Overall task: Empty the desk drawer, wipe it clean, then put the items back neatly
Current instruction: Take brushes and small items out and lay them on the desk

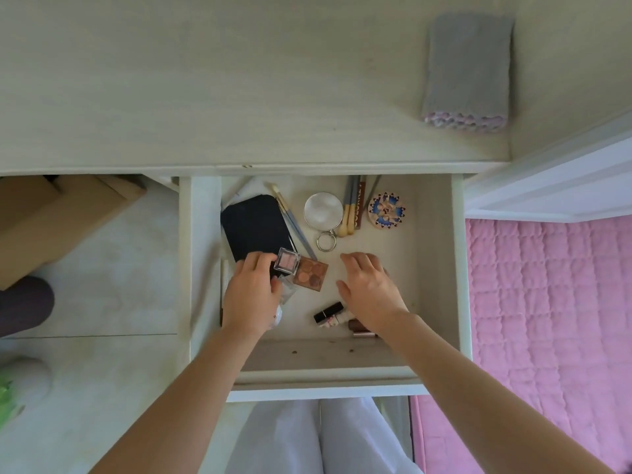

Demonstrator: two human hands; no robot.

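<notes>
The white drawer is pulled out below the desk top. My left hand pinches a small clear case of pink blush at the drawer's left side, beside a brown eyeshadow palette. My right hand hovers with relaxed fingers over the drawer floor, above a black lipstick and small tubes. Further back lie a black pouch, brushes, a round mirror with a ring and a patterned round tin. A folded grey cloth rests on the desk's right.
A pink quilted bed lies right of the drawer. A cardboard box stands under the desk on the left, with white flooring around it. My white trousers show below the drawer front.
</notes>
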